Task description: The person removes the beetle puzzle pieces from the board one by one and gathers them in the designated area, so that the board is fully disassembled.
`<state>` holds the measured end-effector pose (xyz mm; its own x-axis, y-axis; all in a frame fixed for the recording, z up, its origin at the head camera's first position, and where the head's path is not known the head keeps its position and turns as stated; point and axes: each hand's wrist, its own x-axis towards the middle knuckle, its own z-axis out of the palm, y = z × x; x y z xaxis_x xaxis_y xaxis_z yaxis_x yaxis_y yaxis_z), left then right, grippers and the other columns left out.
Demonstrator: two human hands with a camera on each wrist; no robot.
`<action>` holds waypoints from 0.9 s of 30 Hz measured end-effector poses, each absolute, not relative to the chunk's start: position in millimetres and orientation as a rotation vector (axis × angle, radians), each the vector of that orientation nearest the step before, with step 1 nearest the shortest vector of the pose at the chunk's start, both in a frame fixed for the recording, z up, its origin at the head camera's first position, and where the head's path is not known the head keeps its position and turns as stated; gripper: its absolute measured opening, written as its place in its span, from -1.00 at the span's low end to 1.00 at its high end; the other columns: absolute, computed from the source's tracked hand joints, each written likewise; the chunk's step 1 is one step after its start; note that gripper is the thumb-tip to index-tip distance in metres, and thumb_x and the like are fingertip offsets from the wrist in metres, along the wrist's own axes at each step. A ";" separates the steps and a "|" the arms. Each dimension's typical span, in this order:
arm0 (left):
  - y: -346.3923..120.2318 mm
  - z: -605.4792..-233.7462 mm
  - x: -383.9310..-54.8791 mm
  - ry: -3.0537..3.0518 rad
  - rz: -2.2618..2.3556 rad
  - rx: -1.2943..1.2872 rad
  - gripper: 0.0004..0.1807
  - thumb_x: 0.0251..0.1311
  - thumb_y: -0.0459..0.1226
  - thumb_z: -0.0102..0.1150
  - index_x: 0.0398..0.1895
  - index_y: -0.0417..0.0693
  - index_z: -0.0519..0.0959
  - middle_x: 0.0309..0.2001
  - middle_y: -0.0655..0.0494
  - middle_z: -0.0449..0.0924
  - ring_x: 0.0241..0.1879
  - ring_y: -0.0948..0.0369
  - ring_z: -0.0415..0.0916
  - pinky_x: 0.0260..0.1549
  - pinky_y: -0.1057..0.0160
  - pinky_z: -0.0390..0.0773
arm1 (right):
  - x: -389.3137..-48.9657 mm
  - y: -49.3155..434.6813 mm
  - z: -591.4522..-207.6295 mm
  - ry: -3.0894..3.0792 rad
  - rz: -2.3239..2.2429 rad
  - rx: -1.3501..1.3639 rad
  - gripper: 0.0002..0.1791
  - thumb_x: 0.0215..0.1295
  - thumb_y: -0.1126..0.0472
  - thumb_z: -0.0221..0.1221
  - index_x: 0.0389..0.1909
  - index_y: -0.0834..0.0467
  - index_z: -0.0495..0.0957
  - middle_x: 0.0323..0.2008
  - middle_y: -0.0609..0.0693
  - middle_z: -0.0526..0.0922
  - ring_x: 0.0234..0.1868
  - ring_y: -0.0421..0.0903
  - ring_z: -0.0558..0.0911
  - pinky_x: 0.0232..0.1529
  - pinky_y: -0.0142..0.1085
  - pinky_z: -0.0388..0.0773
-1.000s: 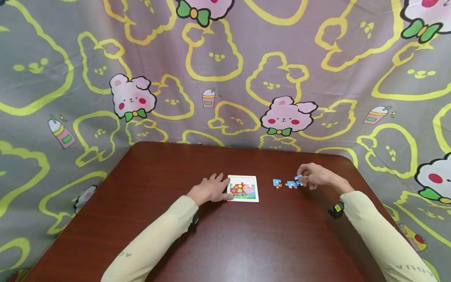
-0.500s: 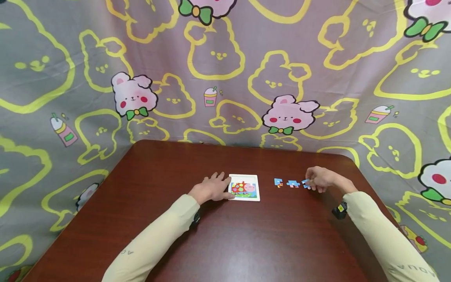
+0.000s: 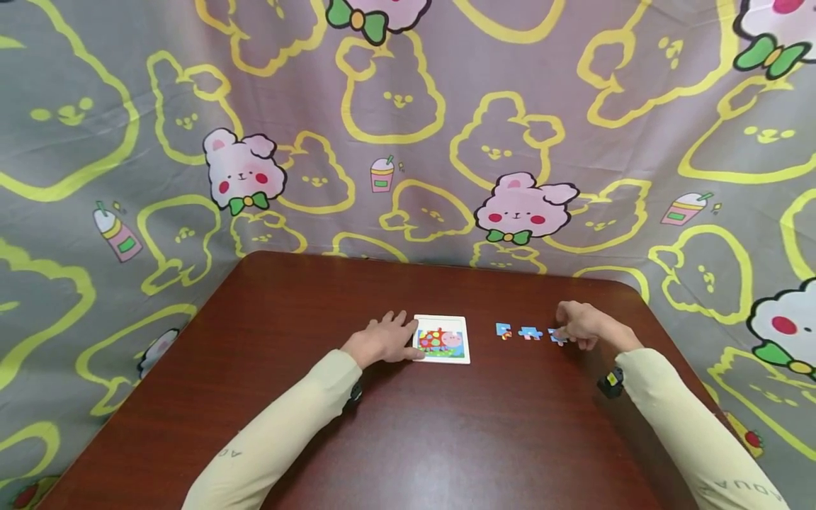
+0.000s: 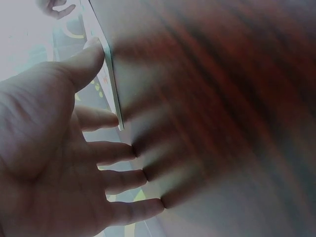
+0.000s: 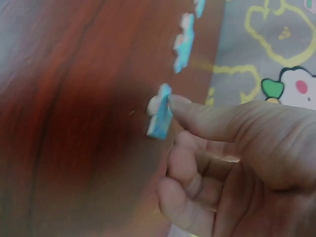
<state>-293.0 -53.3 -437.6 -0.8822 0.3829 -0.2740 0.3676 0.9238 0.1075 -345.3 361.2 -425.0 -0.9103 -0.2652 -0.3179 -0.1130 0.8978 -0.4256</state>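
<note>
My left hand (image 3: pixel 380 340) lies with spread fingers at the left side of a white-framed jigsaw puzzle board (image 3: pixel 440 319). Its thumb rests on the board's edge, while the other fingertips touch the table in the left wrist view. Part of a pink pig picture in a red spotted outfit fills the board; its top strip is white. Further right, my right hand (image 3: pixel 581 324) pinches a small blue puzzle piece (image 5: pixel 160 118) low at the table. The thumb tip presses its side; the index fingertip is hidden, and the remaining fingers are curled.
Two more loose puzzle pieces lie in a row between the board and the right hand: a middle blue one (image 3: pixel 530 332) and a left one (image 3: pixel 503 330) with red and yellow. The brown table (image 3: pixel 408 439) ends at a patterned cloth (image 3: pixel 408 205) behind.
My right hand has moved a little right and towards me with its piece, which now lies apart from the middle piece. The left hand has stayed on the board.
</note>
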 end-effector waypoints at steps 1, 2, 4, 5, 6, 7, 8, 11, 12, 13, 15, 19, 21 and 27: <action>-53.1 -437.6 -293.0 2.790 0.075 0.556 -0.09 0.27 0.30 -0.01 0.57 0.11 0.05 0.57 -0.09 -0.06 0.55 -0.14 -0.10 0.41 -0.21 0.12 | -345.0 358.9 -423.9 2.703 -0.573 -0.295 -0.62 0.34 0.18 0.22 -0.03 0.33 0.34 -0.64 0.01 0.48 -0.70 -0.11 0.51 -0.65 -0.27 0.55; -53.0 -437.6 -293.1 2.788 0.074 0.553 -0.09 0.27 0.30 -0.01 0.57 0.12 0.05 0.57 -0.09 -0.06 0.55 -0.13 -0.10 0.41 -0.21 0.11 | -344.7 356.1 -422.4 2.715 -0.583 -0.308 -0.64 0.34 0.17 0.23 -0.04 0.32 0.36 -0.64 0.01 0.48 -0.70 -0.12 0.50 -0.64 -0.28 0.53; -52.8 -437.6 -293.4 2.788 0.070 0.550 -0.09 0.27 0.30 -0.01 0.57 0.12 0.05 0.58 -0.08 -0.06 0.55 -0.13 -0.10 0.41 -0.20 0.11 | -344.3 348.2 -418.8 2.733 -0.615 -0.352 -0.68 0.36 0.16 0.21 -0.07 0.30 0.40 -0.62 0.02 0.48 -0.70 -0.12 0.48 -0.64 -0.30 0.49; -52.6 -437.5 -293.6 2.788 0.069 0.550 -0.09 0.27 0.30 -0.01 0.57 0.13 0.04 0.58 -0.08 -0.07 0.55 -0.13 -0.11 0.41 -0.20 0.11 | -344.4 343.7 -416.7 2.741 -0.635 -0.377 -0.71 0.37 0.16 0.21 -0.08 0.28 0.42 -0.61 0.02 0.49 -0.70 -0.11 0.48 -0.63 -0.30 0.47; -52.6 -437.6 -293.9 2.790 0.067 0.550 -0.09 0.27 0.30 -0.01 0.57 0.13 0.04 0.58 -0.08 -0.07 0.55 -0.13 -0.11 0.41 -0.20 0.11 | -344.4 338.7 -414.4 2.752 -0.653 -0.400 -0.73 0.36 0.16 0.21 -0.11 0.27 0.44 -0.60 0.03 0.50 -0.69 -0.10 0.47 -0.63 -0.30 0.45; -52.5 -437.8 -294.2 2.791 0.064 0.550 -0.09 0.28 0.30 -0.02 0.57 0.13 0.03 0.58 -0.08 -0.07 0.55 -0.13 -0.11 0.41 -0.20 0.11 | -344.4 333.4 -412.1 2.757 -0.668 -0.422 -0.76 0.36 0.16 0.21 -0.13 0.25 0.46 -0.57 0.04 0.51 -0.68 -0.09 0.48 -0.63 -0.30 0.44; -52.5 -438.1 -294.5 2.792 0.062 0.549 -0.09 0.28 0.30 -0.02 0.57 0.13 0.03 0.58 -0.08 -0.07 0.55 -0.13 -0.11 0.41 -0.20 0.11 | -344.5 328.2 -410.1 2.762 -0.687 -0.446 -0.79 0.37 0.17 0.20 -0.16 0.24 0.48 -0.56 0.05 0.52 -0.68 -0.07 0.48 -0.62 -0.29 0.44; -52.5 -438.8 -295.4 2.790 0.063 0.551 -0.09 0.28 0.30 -0.02 0.57 0.13 0.02 0.58 -0.08 -0.08 0.55 -0.13 -0.11 0.41 -0.20 0.11 | -345.6 313.4 -406.2 2.769 -0.728 -0.500 -0.85 0.36 0.18 0.21 -0.23 0.20 0.50 -0.53 0.07 0.54 -0.66 -0.01 0.52 -0.62 -0.28 0.46; -52.5 -439.2 -295.5 2.790 0.062 0.551 -0.09 0.28 0.30 -0.02 0.57 0.13 0.02 0.58 -0.08 -0.08 0.55 -0.13 -0.11 0.41 -0.21 0.11 | -346.1 308.9 -405.6 2.769 -0.738 -0.515 -0.86 0.36 0.18 0.21 -0.24 0.18 0.51 -0.53 0.07 0.54 -0.65 0.00 0.53 -0.61 -0.28 0.46; -52.4 -439.3 -295.7 2.790 0.060 0.551 -0.10 0.28 0.30 -0.03 0.58 0.14 0.02 0.58 -0.08 -0.08 0.55 -0.13 -0.11 0.41 -0.21 0.11 | -346.7 305.1 -405.3 2.766 -0.747 -0.535 -0.86 0.37 0.18 0.20 -0.25 0.18 0.51 -0.53 0.07 0.55 -0.65 0.00 0.53 -0.61 -0.27 0.47; -52.2 -439.5 -295.9 2.791 0.058 0.553 -0.10 0.29 0.30 -0.03 0.57 0.14 0.02 0.58 -0.08 -0.08 0.55 -0.13 -0.11 0.41 -0.20 0.11 | -347.6 297.8 -404.7 2.763 -0.774 -0.552 -0.87 0.37 0.19 0.21 -0.26 0.17 0.51 -0.54 0.06 0.54 -0.65 0.00 0.53 -0.60 -0.25 0.49; -51.9 -439.5 -296.1 2.794 0.056 0.559 -0.11 0.30 0.29 -0.04 0.57 0.13 0.03 0.58 -0.09 -0.07 0.55 -0.13 -0.10 0.41 -0.20 0.12 | -348.6 285.4 -402.8 2.756 -0.821 -0.580 -0.87 0.38 0.17 0.19 -0.25 0.17 0.53 -0.52 0.06 0.54 -0.66 -0.04 0.51 -0.59 -0.17 0.53; -51.7 -439.3 -296.3 2.795 0.060 0.559 -0.12 0.30 0.28 -0.04 0.57 0.13 0.04 0.58 -0.09 -0.07 0.55 -0.13 -0.10 0.41 -0.21 0.12 | -349.1 279.4 -402.1 2.755 -0.846 -0.585 -0.86 0.38 0.15 0.19 -0.23 0.16 0.53 -0.49 0.07 0.55 -0.64 -0.06 0.52 -0.56 -0.17 0.53; -50.4 -438.6 -296.6 2.798 0.076 0.555 -0.12 0.30 0.28 -0.03 0.57 0.11 0.05 0.57 -0.10 -0.06 0.55 -0.14 -0.09 0.41 -0.21 0.12 | -351.1 260.9 -403.2 2.725 -0.922 -0.615 -0.85 0.37 0.11 0.20 -0.21 0.13 0.55 -0.47 0.05 0.58 -0.58 -0.05 0.57 -0.51 -0.18 0.57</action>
